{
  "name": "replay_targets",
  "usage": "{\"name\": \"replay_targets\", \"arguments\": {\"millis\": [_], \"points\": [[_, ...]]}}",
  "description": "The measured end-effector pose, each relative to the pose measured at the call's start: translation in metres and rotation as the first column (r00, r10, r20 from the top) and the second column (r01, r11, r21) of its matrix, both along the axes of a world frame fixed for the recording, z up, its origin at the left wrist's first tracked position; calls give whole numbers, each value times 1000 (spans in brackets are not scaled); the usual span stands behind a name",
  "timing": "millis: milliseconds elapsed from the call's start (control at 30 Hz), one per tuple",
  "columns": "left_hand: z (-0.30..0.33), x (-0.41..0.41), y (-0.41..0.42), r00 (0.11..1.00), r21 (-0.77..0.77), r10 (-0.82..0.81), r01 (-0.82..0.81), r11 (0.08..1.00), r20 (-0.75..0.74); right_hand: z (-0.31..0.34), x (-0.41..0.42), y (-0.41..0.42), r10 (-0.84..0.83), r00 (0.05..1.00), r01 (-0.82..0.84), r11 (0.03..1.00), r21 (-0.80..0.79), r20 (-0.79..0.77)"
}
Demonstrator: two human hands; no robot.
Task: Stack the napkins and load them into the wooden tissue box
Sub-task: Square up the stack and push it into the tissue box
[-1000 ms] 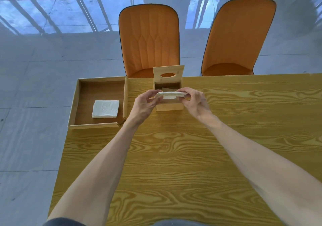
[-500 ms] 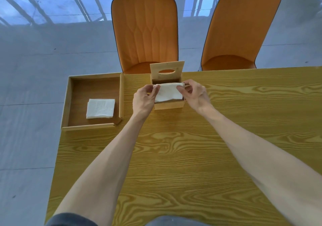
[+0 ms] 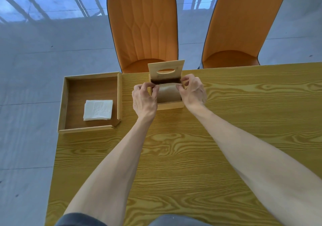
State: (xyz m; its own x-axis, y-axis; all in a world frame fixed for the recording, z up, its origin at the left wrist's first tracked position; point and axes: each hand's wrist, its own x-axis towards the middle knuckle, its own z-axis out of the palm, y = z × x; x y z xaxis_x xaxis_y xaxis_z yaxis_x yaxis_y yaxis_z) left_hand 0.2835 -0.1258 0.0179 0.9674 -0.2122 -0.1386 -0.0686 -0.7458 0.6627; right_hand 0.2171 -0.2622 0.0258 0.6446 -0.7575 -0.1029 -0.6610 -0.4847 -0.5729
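The wooden tissue box [image 3: 171, 105] stands near the table's far edge, its slotted lid [image 3: 165, 69] raised upright behind it. A stack of napkins [image 3: 168, 93] lies bowed inside the box opening, in shadow. My left hand [image 3: 144, 100] pinches the stack's left edge at the box's left wall. My right hand [image 3: 191, 91] pinches its right edge at the right wall. A second white napkin pile [image 3: 98, 109] rests in the wooden tray [image 3: 87, 129] to the left.
The tray overhangs the table's [image 3: 174, 156] far-left corner. Two orange chairs [image 3: 142, 26] [image 3: 244, 25] stand behind the far edge. Pale tiled floor lies to the left of the table.
Both hands lowered the napkin stack from above the box down into its opening, where it now sits bent. My head has tilted, shifting the view slightly.
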Motion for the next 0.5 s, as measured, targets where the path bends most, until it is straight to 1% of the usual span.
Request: {"name": "replay_targets", "arguments": {"millis": [100, 300, 367, 500], "points": [[-2, 2, 1, 999, -47, 37, -35, 998, 27, -4, 2, -1, -22, 1000, 23, 1000, 9, -17], [-2, 10, 13, 998, -83, 55, -57, 995, -25, -6, 1, -1, -34, 999, 34, 999, -1, -26], [-2, 11, 22, 998, -83, 63, -65, 994, -23, -6, -3, 2, -34, 999, 34, 999, -13, 37], [-3, 16, 65, 991, -88, 129, -126, 988, 27, 1, -12, 25, 29, 960, -6, 996, -84, 280]]}}
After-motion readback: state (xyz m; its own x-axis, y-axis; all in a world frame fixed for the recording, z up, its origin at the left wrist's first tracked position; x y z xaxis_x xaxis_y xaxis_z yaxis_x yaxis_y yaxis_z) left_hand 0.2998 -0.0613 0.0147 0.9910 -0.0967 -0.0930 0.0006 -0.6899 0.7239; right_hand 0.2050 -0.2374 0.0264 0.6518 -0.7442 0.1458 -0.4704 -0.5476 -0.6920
